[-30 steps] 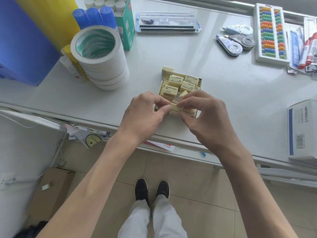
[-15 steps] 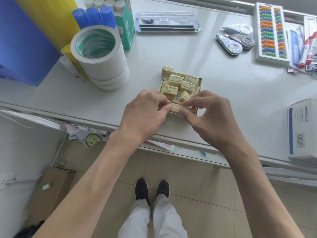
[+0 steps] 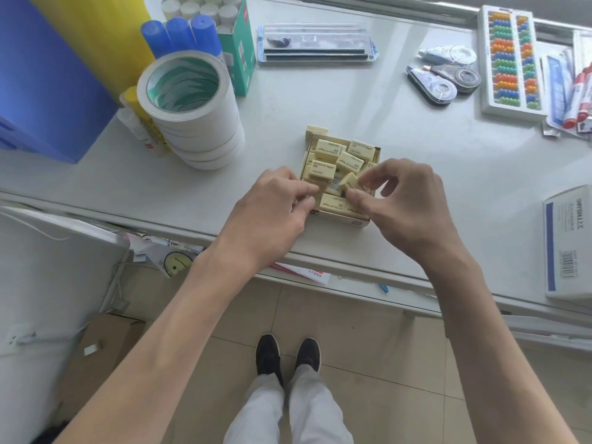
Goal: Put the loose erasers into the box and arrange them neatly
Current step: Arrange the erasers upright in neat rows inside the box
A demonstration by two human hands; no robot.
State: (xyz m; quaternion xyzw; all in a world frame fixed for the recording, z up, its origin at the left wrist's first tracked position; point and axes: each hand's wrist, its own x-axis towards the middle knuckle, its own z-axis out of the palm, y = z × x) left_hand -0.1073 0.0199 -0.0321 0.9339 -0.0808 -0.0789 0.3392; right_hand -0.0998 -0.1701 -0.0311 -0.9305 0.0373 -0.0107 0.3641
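Observation:
A small open box (image 3: pixel 344 218) stands near the table's front edge, filled with several pale yellow erasers (image 3: pixel 349 162) lying at mixed angles. My right hand (image 3: pixel 403 203) pinches one tilted eraser (image 3: pixel 348 181) between thumb and forefinger over the box's middle. At the box's near left corner my left hand (image 3: pixel 272 209) grips with curled fingers, its fingertips against an eraser (image 3: pixel 322 173). One more eraser (image 3: pixel 316 131) lies on the table just behind the box's far left corner.
A stack of wide tape rolls (image 3: pixel 192 113) stands left of the box, with blue glue sticks (image 3: pixel 179 35) and a green carton (image 3: pixel 238 52) behind. Correction tapes (image 3: pixel 445 80), a tray of coloured clips (image 3: pixel 512 59) and markers (image 3: pixel 579 97) lie far right. A white carton (image 3: pixel 567 241) sits right.
My right hand has lifted an eraser from the front row and drawn back to the right. My left hand has slid left to the box's corner.

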